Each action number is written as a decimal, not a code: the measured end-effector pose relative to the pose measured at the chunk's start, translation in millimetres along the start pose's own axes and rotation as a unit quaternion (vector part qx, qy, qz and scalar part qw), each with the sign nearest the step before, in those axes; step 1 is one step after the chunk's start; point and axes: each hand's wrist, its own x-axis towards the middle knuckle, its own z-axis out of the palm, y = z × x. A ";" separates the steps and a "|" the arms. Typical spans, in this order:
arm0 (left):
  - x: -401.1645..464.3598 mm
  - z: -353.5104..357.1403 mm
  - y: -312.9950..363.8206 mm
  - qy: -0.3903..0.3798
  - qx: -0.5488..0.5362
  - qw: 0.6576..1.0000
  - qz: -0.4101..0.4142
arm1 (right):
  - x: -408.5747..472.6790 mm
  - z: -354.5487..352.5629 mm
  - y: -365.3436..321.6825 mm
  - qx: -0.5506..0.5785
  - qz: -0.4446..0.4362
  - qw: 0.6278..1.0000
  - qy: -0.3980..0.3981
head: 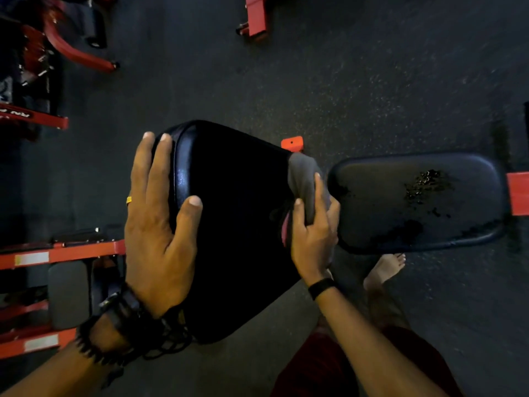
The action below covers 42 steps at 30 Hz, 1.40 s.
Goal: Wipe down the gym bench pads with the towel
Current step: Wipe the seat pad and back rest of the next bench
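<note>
A raised black back pad (237, 213) of the bench fills the middle of the head view. My left hand (157, 224) grips its top end, fingers wrapped over the edge and thumb on the face. My right hand (313, 233) presses a bunched grey towel (303, 176) against the pad's lower end, in the gap before the seat pad (415, 202). The seat pad lies flat to the right, its black cover worn and flaking in patches.
Red machine frames (63, 250) stand close on the left, and more red frames (256, 15) sit at the top. A red bench bracket (292, 143) shows behind the gap. My bare foot (385, 269) stands on the dark rubber floor (343, 81) just below the seat pad.
</note>
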 end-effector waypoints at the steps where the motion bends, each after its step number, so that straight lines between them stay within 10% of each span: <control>1: -1.0 0.3 -0.1 -0.003 0.005 1.000 0.001 | -5.0 -2.2 15.8 -0.006 -0.009 1.000 0.001; 5: -1.5 -1.4 -0.3 0.004 0.012 1.000 0.002 | 52.5 -0.5 64.6 -0.088 0.261 0.961 -0.018; 11: -0.3 -0.9 -1.2 -0.001 0.013 1.000 -0.005 | -35.7 -14.7 37.7 -0.007 0.053 0.999 0.005; 19: -1.2 -0.7 -3.1 0.025 0.003 0.999 -0.031 | -6.9 -18.9 52.2 -0.090 0.326 0.941 -0.025; 27: -3.9 -4.1 -7.4 0.032 -0.021 0.999 -0.037 | -102.7 -48.4 -71.0 0.055 -0.005 0.998 -0.020; 33: -57.3 -13.5 23.0 0.276 -0.113 0.954 0.022 | -118.8 -139.4 -92.7 0.051 -0.229 0.967 -0.098; 38: -112.8 13.7 68.7 -0.104 -0.407 0.907 0.016 | -133.2 -222.9 -91.9 -0.069 -0.287 0.953 -0.068; 42: -134.9 26.6 101.9 -0.145 -0.406 0.900 0.067 | -142.6 -266.6 -91.5 -0.075 -0.319 0.940 -0.094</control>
